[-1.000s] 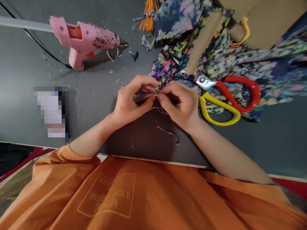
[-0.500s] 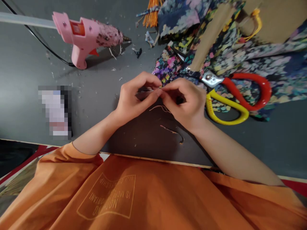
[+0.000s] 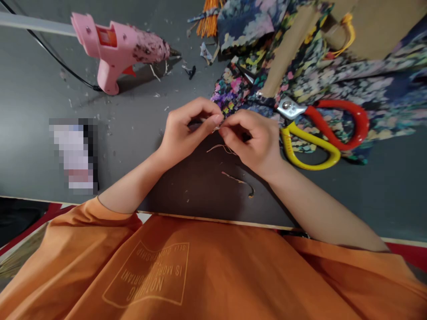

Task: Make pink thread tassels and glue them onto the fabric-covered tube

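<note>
Closing right in now. Pinching a thin pale strand (image 3: 218, 129) with the left hand (image 3: 182, 133), thumb and forefinger shut on it, the other fingers curled behind. Meeting it tip to tip with the right hand (image 3: 255, 140), clamped on the same strand, just above the table (image 3: 133, 133) at the near edge of the floral fabric (image 3: 230, 95).

Compared with a second ago: no more stretch of strand drawn out between the fingertips. Gap gone, barely a sliver left showing. Meaning a shorter, tighter hold on the work. Twisting or knotting? Too small to tell.

Otherwise hardly budging, wrists low over the dark patch of table. Leaving a loose curl of thread (image 3: 222, 149) lying just under the right hand and a thin scrap (image 3: 238, 180) nearer the body, neither touched. Ignoring the red-and-yellow scissors (image 3: 316, 133), idle on the fabric just beside the right hand. Ignoring too the pink glue gun (image 3: 123, 46), well off to the left, nozzle pointing toward the middle of the table.
</note>
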`<state>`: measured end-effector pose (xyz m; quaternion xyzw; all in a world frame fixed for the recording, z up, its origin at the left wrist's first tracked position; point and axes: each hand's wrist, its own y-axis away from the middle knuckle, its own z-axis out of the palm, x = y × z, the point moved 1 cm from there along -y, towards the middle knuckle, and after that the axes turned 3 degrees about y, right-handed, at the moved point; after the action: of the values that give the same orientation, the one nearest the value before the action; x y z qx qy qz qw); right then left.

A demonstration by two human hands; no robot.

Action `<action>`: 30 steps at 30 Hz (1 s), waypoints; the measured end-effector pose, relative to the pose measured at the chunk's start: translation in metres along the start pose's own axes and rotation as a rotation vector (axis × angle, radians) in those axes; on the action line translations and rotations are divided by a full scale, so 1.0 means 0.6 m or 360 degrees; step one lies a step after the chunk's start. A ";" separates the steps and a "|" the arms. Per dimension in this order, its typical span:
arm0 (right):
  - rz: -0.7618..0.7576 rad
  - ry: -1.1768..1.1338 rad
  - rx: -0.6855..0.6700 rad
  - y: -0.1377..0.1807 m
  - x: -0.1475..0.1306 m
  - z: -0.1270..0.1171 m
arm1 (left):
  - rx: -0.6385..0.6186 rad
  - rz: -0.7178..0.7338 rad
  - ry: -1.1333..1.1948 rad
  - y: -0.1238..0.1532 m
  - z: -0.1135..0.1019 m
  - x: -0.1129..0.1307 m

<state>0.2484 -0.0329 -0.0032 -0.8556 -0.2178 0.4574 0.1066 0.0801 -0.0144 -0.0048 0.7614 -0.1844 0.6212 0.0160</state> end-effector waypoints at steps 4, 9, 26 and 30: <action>0.0014 -0.0021 -0.0017 -0.001 0.001 0.000 | -0.0029 -0.0010 0.0039 -0.002 0.000 0.000; 0.0095 -0.0024 -0.0075 -0.002 -0.001 -0.003 | -0.0082 0.0003 0.0064 -0.003 -0.001 0.000; 0.0268 -0.0124 -0.0148 -0.004 0.001 0.000 | -0.0049 0.0021 -0.0036 0.002 -0.001 -0.005; 0.0322 -0.0187 -0.0106 -0.003 0.000 0.002 | -0.0013 0.0016 0.0008 0.000 0.000 -0.006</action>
<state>0.2468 -0.0313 -0.0034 -0.8480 -0.1513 0.5076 0.0184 0.0794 -0.0131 -0.0080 0.7588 -0.1908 0.6226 0.0163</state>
